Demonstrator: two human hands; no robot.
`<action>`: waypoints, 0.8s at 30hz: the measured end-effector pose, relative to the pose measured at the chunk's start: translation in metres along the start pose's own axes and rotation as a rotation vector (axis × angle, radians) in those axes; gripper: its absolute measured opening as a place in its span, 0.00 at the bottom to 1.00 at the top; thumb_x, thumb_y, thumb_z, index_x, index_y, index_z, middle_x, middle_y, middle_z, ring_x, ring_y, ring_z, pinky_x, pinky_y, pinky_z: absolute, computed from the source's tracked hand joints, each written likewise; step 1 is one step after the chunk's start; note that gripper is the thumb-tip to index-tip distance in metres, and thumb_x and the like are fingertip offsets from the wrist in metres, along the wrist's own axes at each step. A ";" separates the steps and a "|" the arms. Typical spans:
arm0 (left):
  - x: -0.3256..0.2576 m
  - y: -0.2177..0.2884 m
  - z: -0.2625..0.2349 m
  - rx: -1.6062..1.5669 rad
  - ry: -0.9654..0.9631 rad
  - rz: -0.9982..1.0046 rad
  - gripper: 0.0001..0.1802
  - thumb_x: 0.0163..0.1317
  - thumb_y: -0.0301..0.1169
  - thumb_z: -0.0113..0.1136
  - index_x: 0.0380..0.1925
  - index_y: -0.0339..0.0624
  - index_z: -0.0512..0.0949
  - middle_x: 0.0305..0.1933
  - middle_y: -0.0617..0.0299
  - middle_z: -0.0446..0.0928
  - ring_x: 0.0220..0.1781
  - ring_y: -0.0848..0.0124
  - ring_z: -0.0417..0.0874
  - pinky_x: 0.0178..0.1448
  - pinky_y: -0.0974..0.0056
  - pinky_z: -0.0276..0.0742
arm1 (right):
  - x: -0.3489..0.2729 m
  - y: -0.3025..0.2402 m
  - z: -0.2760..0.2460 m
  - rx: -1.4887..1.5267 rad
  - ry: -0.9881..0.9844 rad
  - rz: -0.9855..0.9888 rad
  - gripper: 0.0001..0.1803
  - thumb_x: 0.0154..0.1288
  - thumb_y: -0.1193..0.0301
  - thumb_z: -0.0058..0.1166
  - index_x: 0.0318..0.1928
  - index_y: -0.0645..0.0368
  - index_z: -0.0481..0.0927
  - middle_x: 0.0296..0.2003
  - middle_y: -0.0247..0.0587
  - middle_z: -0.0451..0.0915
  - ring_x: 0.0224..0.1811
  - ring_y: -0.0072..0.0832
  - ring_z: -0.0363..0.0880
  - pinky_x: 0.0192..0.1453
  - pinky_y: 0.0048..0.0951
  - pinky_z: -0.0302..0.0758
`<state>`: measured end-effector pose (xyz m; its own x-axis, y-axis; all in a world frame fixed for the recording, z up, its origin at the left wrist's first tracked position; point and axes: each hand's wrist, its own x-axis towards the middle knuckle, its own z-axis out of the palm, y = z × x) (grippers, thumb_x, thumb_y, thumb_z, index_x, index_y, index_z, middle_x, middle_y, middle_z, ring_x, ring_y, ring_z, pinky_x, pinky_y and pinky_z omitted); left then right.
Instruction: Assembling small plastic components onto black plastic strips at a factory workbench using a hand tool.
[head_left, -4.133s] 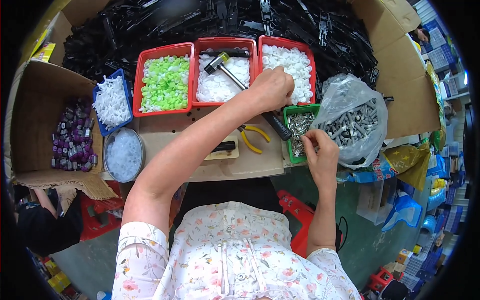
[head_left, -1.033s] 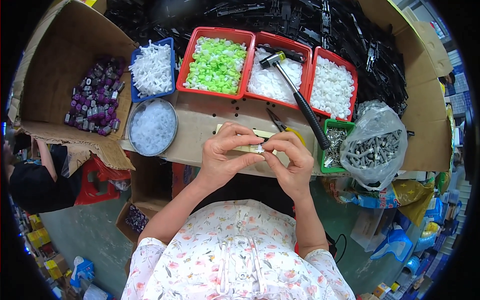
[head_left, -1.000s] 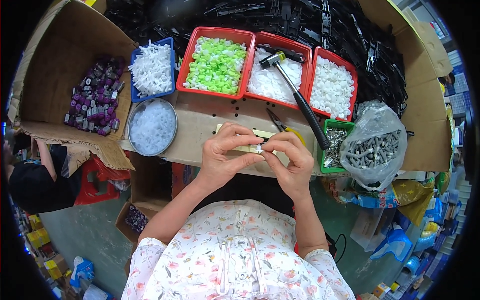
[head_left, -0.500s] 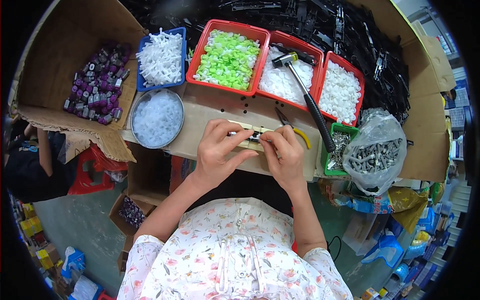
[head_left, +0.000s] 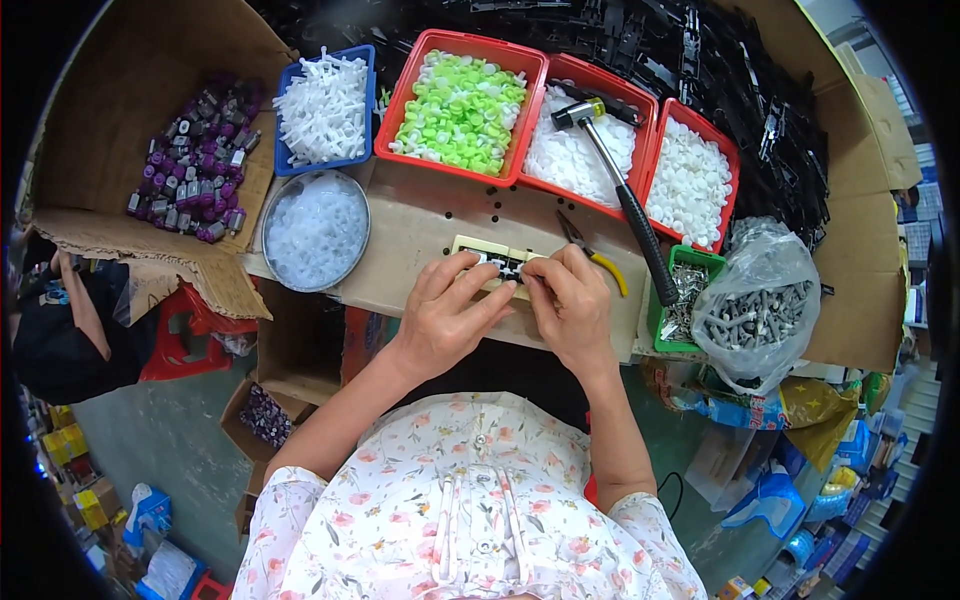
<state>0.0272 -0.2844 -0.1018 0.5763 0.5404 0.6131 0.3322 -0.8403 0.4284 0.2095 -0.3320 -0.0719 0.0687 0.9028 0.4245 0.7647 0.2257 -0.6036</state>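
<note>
A cream block (head_left: 466, 243) lies on the work board in front of me. A slim black plastic part with small white pieces (head_left: 508, 268) sits in its recess. My left hand (head_left: 445, 312) grips the block's near left side, its fingertips resting over the recess and the black part. At the right end my right hand (head_left: 572, 305) pinches thumb and forefinger together at the black part; whatever is between those fingertips is too small to make out. Pliers (head_left: 592, 253) with yellow handles and a hammer (head_left: 628, 200) with a black grip lie to the right.
Beyond the board stand a blue tray (head_left: 281, 128) of white pins, red trays (head_left: 533, 68) of green and white caps, and a round dish (head_left: 365, 245). A carton (head_left: 80, 130) holds purple-and-metal parts at left. A green tray (head_left: 656, 325) and a plastic bag (head_left: 745, 350) hold metal parts at right.
My left fingers have drawn closer together and shifted slightly right and down, showing more of the cream block and the white pieces. My right hand keeps its pinch near the same spot.
</note>
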 end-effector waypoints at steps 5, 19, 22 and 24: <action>-0.003 -0.004 0.004 0.047 -0.025 0.037 0.21 0.49 0.32 0.74 0.45 0.44 0.83 0.53 0.60 0.78 0.59 0.59 0.75 0.57 0.54 0.71 | 0.006 0.000 -0.004 -0.016 -0.068 -0.010 0.05 0.56 0.80 0.64 0.33 0.61 0.82 0.26 0.38 0.74 0.25 0.35 0.74 0.32 0.35 0.67; -0.005 -0.013 0.010 0.133 -0.040 0.114 0.21 0.51 0.32 0.73 0.47 0.44 0.83 0.54 0.60 0.78 0.57 0.59 0.76 0.55 0.54 0.69 | 0.009 0.000 -0.010 -0.036 -0.161 -0.002 0.14 0.55 0.85 0.59 0.43 0.62 0.84 0.31 0.43 0.71 0.28 0.39 0.74 0.33 0.38 0.70; -0.006 -0.013 0.011 0.140 -0.038 0.127 0.21 0.51 0.32 0.73 0.47 0.44 0.83 0.53 0.60 0.78 0.57 0.59 0.76 0.55 0.54 0.69 | 0.008 -0.002 -0.012 -0.102 -0.182 -0.064 0.17 0.52 0.84 0.60 0.45 0.63 0.83 0.30 0.42 0.71 0.32 0.39 0.75 0.35 0.38 0.69; -0.005 -0.014 0.012 0.139 -0.043 0.132 0.21 0.51 0.32 0.73 0.47 0.44 0.83 0.53 0.61 0.78 0.56 0.59 0.76 0.55 0.54 0.69 | 0.007 -0.002 -0.014 -0.143 -0.188 -0.139 0.18 0.50 0.83 0.60 0.45 0.64 0.83 0.30 0.41 0.71 0.35 0.38 0.76 0.36 0.38 0.69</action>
<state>0.0286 -0.2761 -0.1187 0.6521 0.4254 0.6275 0.3497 -0.9032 0.2489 0.2167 -0.3315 -0.0584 -0.1537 0.9219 0.3556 0.8418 0.3106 -0.4415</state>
